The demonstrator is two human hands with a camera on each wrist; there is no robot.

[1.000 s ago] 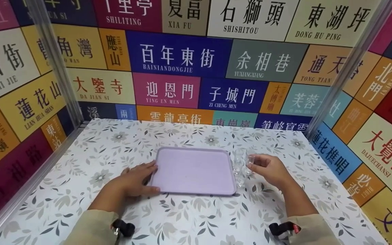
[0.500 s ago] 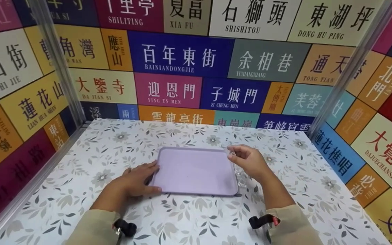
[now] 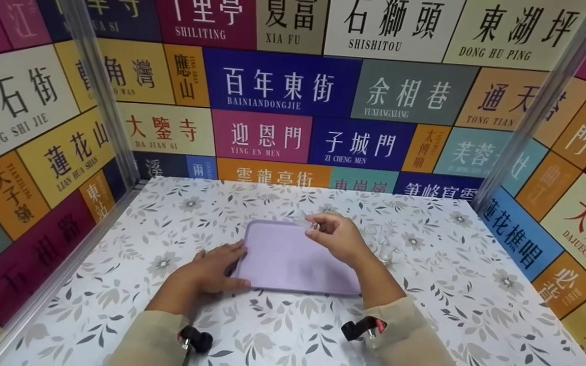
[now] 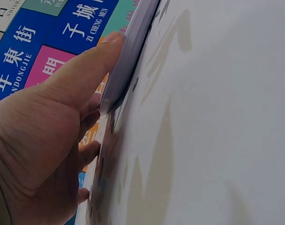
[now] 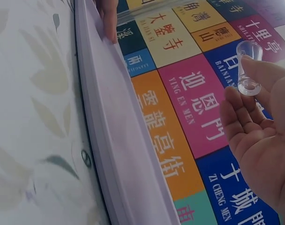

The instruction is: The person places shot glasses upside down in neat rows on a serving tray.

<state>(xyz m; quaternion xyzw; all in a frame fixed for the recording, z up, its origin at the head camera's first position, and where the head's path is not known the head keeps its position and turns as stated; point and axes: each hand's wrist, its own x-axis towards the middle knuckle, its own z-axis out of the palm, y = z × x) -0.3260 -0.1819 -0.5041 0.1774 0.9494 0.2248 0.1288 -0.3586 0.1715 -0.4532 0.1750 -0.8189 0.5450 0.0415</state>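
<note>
A shallow lilac tray point(image 3: 283, 259) lies flat on the table. At its left edge rests my left hand point(image 3: 209, 272), fingers extended against the side and thumb along the near corner. In the left wrist view the thumb lies straight on the tray's rim point(image 4: 128, 58). My right hand point(image 3: 341, 241) is over the tray's right part, above its surface. Between thumb and fingers it pinches a small clear shot glass point(image 5: 250, 87), seen best in the right wrist view. More clear glasses point(image 3: 384, 244) stand right of the tray, partly hidden behind the right hand.
The table point(image 3: 171, 223) has a white cover with grey leaves and flowers. Behind it rises a wall point(image 3: 283, 86) of coloured name panels, with similar side walls and clear corner posts point(image 3: 517, 107).
My right hand has lifted a shot glass from the group at the right and carried it left over the tray. The left hand has stayed at the tray's edge; the head view has shifted slightly.
</note>
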